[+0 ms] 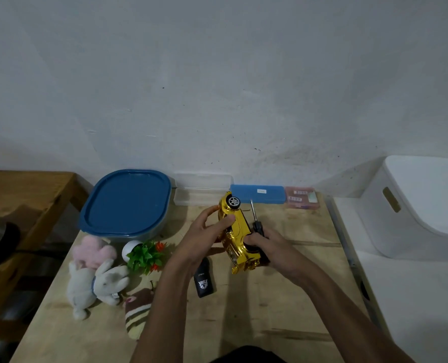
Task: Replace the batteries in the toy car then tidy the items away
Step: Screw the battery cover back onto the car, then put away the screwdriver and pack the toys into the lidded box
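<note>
Gold toy car on its side, left hand gripping it — right hand clutching it and screwdriver; underside hidden.

The underside of the toy car is turned away and cannot be seen. The screwdriver handle is largely covered by the right hand. Part of the black remote is hidden behind the left hand. The label on the blue case is too small to be read.
</note>
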Demonstrator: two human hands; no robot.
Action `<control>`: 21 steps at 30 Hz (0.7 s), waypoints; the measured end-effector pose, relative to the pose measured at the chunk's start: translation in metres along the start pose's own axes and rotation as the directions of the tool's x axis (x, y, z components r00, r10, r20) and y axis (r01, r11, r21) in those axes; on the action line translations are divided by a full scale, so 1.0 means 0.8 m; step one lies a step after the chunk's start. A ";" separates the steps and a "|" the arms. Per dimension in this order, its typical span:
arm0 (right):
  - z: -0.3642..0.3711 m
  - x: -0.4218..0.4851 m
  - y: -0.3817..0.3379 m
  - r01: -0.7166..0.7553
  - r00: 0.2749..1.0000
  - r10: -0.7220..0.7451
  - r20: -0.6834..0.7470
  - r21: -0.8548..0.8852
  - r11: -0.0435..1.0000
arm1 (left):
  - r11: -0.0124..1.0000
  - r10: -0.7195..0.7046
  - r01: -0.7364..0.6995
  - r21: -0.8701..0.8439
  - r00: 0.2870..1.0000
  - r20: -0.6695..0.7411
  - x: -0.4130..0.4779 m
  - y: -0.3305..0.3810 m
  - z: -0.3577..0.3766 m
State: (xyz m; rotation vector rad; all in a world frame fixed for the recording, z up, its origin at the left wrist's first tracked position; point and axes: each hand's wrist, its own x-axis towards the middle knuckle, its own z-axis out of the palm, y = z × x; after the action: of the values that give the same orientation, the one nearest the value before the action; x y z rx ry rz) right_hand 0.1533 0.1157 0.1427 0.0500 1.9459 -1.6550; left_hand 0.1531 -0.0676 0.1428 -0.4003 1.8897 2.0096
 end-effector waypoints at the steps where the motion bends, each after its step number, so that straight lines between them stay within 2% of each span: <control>1: -0.003 -0.001 0.002 -0.003 1.000 0.003 0.010 0.001 1.000 | 0.999 0.010 -0.011 -0.034 1.000 -0.022 0.001 -0.001 0.005; 4: -0.018 -0.003 0.011 -0.007 1.000 0.006 -0.013 -0.090 0.996 | 0.997 0.019 -0.026 -0.068 0.994 -0.106 0.007 -0.004 0.021; 6: -0.034 0.002 0.023 -0.011 0.992 -0.003 -0.123 -0.112 0.994 | 1.000 0.019 -0.018 0.010 0.986 -0.165 0.017 -0.011 0.031; 9: -0.065 0.013 0.045 -0.073 0.935 0.097 -0.341 0.084 0.994 | 0.973 0.035 0.020 0.232 0.973 -0.230 0.043 -0.033 0.049; 11: -0.081 0.020 0.058 -0.112 0.898 0.167 -0.406 0.156 0.981 | 0.915 0.033 0.064 0.399 0.972 -0.233 0.059 -0.048 0.065; 15: -0.098 0.029 0.068 -0.143 0.875 0.216 -0.433 0.195 0.970 | 0.759 0.010 0.111 0.642 0.983 -0.182 0.086 -0.075 0.100; 21: -0.106 0.040 0.070 -0.146 0.880 0.224 -0.418 0.212 0.966 | 0.563 -0.001 0.155 0.812 0.982 -0.187 0.117 -0.097 0.129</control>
State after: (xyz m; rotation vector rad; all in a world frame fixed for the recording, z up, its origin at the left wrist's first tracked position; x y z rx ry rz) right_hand 0.1146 0.1958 0.0841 0.7174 2.0232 -1.7889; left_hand 0.1066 0.0450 0.0399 -0.3657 2.5921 0.8246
